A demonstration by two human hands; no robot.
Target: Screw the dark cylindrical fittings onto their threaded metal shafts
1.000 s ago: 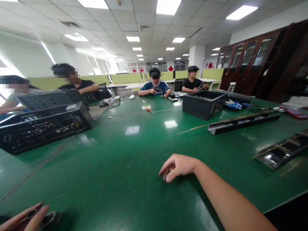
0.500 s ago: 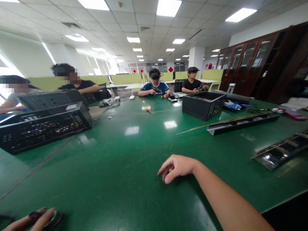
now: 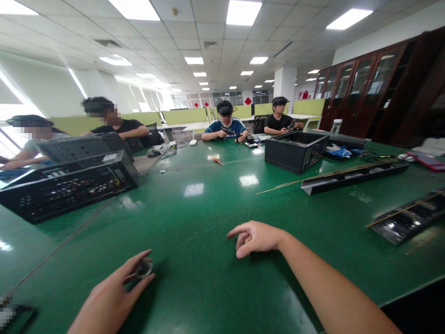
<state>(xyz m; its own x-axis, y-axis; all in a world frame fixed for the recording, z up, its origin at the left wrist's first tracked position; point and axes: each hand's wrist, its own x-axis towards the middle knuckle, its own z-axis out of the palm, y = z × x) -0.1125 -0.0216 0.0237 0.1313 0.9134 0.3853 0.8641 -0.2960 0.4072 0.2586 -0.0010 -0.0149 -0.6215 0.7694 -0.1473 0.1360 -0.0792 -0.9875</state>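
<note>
My left hand (image 3: 111, 292) is over the green tabletop (image 3: 194, 278) at the lower left. Between its thumb and fingers it grips a small round object (image 3: 145, 269), dark with a shiny, glassy-looking rim; its exact kind is unclear. To the right, my right hand (image 3: 255, 239) hovers low over the table with nothing in it. Its index finger points left, the other fingers are loosely bent, and the thumb stands apart from them.
Black computer cases stand at left (image 3: 69, 185) and back right (image 3: 295, 150). An orange screwdriver (image 3: 218, 161) lies mid-table. Thin rods rest on a black metal channel (image 3: 354, 178) and a flat black panel (image 3: 399, 222). Several people sit around the table.
My left hand has come in from the lower-left corner, moving right and forward with the round object. The right hand stays nearly in place, its index finger now straighter.
</note>
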